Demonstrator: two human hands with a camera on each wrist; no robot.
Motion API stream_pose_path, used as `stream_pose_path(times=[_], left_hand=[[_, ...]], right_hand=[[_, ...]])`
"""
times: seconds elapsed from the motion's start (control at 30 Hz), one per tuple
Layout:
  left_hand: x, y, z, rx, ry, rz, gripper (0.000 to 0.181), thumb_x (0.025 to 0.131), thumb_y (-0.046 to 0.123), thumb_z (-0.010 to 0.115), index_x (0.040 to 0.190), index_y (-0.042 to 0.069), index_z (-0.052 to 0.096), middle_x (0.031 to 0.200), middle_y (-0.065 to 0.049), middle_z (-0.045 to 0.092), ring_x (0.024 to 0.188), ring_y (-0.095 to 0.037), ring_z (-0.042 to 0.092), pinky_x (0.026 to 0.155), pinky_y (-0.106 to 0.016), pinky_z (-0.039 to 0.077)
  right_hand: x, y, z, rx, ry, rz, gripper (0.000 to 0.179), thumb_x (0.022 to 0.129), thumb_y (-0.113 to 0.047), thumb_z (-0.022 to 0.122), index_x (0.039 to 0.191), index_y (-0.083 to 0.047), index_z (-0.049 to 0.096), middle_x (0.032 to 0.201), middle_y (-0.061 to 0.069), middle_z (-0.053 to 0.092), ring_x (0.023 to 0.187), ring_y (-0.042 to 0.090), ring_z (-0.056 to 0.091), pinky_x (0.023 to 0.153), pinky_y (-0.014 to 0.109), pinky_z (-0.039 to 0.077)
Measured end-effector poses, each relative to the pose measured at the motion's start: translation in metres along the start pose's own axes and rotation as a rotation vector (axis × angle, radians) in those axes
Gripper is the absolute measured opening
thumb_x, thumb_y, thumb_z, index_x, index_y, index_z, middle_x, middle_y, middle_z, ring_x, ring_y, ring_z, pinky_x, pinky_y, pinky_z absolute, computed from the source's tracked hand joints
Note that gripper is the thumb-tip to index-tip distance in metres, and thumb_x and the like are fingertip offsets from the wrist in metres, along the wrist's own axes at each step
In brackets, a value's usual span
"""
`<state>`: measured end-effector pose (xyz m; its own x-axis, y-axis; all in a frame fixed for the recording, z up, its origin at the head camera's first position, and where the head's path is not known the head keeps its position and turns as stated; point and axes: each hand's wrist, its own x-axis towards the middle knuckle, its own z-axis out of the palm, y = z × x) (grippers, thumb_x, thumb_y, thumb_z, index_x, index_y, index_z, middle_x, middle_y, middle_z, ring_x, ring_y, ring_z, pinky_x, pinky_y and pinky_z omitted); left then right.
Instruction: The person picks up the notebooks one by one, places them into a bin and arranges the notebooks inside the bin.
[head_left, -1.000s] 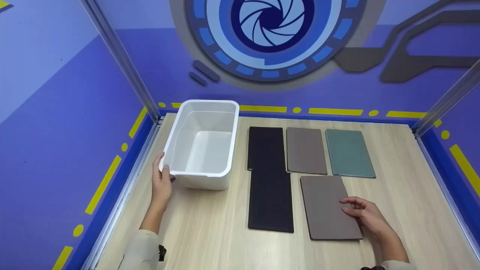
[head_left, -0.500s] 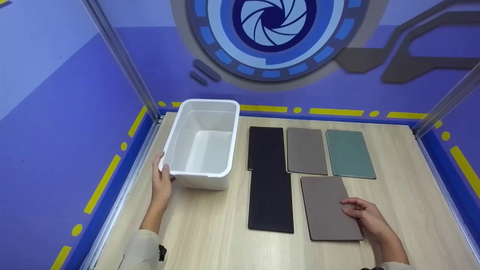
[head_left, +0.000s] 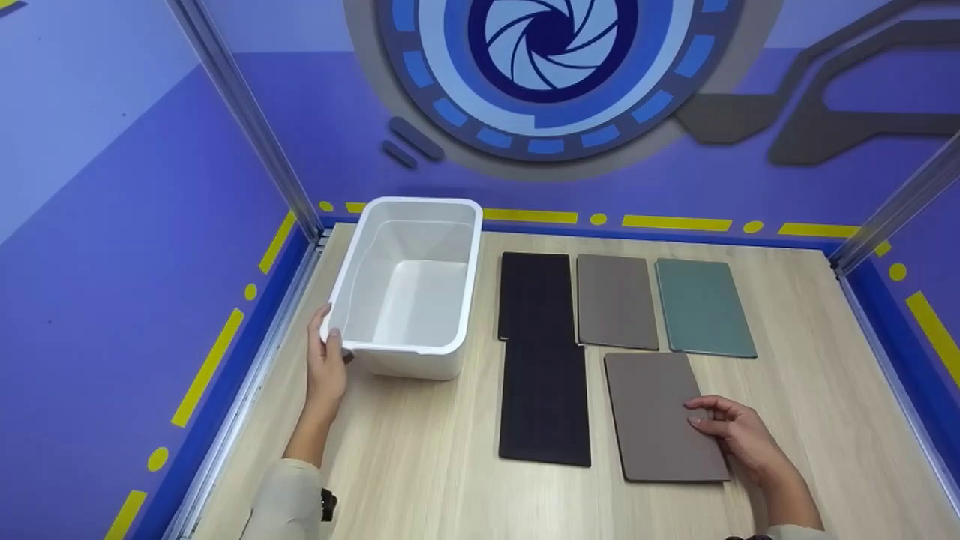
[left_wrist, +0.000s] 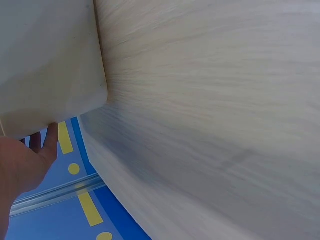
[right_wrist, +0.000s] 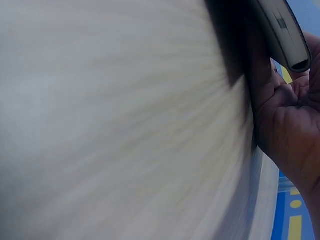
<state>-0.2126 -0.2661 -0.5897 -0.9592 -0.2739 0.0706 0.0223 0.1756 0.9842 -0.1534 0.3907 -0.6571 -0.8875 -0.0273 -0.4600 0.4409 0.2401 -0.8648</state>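
In the head view my left hand (head_left: 326, 375) grips the near left corner of a white plastic bin (head_left: 409, 363), thumb at the rim. The left wrist view has its fingers against the outer wall of the bin (left_wrist: 50, 65). At front right, my right hand (head_left: 746, 439) holds the right edge of a taupe notebook (head_left: 656, 420). In the right wrist view the page edge of this notebook (right_wrist: 281, 32) sits above the table, with part of the right hand (right_wrist: 287, 112) beneath it. The inside of the bin is bare.
Two black notebooks (head_left: 534, 296) lie end to end right of the bin, the nearer one (head_left: 545, 405) meeting the farther. Another taupe notebook (head_left: 616, 300) and a green notebook (head_left: 705, 307) lie behind the held one. Blue walls (head_left: 150, 187) enclose the wooden table (head_left: 420, 450).
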Motion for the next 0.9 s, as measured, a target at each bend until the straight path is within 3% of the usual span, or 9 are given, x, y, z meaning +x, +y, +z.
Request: stream_pose_path(times=[0.33, 0.53, 0.77, 0.9], left_hand=[[-0.0010, -0.0006, -0.0004, -0.010, -0.003, -0.006, 0.052, 0.117, 0.027, 0.030, 0.168, 0.026, 0.023, 0.165, -0.011, 0.035, 0.143, -0.036, 0.046, 0.097, -0.023, 0.047], [-0.0026, -0.0010, 0.0002, 0.000, 0.004, 0.002, 0.052, 0.117, 0.026, 0.029, 0.169, 0.026, 0.023, 0.169, -0.010, 0.033, 0.149, -0.029, 0.043, 0.106, -0.020, 0.040], [-0.0024, 0.0019, 0.0002, -0.002, -0.011, -0.008, 0.052, 0.117, 0.031, 0.030, 0.169, 0.029, 0.022, 0.171, -0.007, 0.031, 0.152, -0.029, 0.040, 0.117, -0.040, 0.036], [-0.0021, 0.0015, 0.0001, -0.012, -0.007, -0.014, 0.052, 0.117, 0.030, 0.029, 0.169, 0.027, 0.022, 0.170, -0.009, 0.033, 0.151, -0.029, 0.042, 0.112, -0.029, 0.040]], right_hand=[[-0.0006, 0.0012, 0.0009, -0.012, 0.012, 0.009, 0.034, 0.099, -0.015, 0.074, 0.133, -0.009, 0.071, 0.109, -0.014, 0.069, 0.102, 0.005, 0.056, 0.088, 0.024, 0.052], [0.0000, 0.0007, 0.0002, -0.009, 0.012, 0.005, 0.035, 0.099, -0.015, 0.074, 0.134, -0.008, 0.070, 0.111, -0.014, 0.068, 0.103, 0.005, 0.056, 0.088, 0.024, 0.053], [-0.0006, -0.0001, 0.0009, -0.021, 0.015, 0.007, 0.036, 0.100, -0.017, 0.074, 0.134, -0.008, 0.070, 0.112, -0.015, 0.066, 0.104, 0.004, 0.053, 0.089, 0.023, 0.051], [-0.0004, -0.0014, 0.0011, -0.012, 0.021, -0.003, 0.034, 0.099, -0.014, 0.074, 0.132, -0.009, 0.071, 0.109, -0.014, 0.066, 0.100, 0.006, 0.054, 0.087, 0.024, 0.051]])
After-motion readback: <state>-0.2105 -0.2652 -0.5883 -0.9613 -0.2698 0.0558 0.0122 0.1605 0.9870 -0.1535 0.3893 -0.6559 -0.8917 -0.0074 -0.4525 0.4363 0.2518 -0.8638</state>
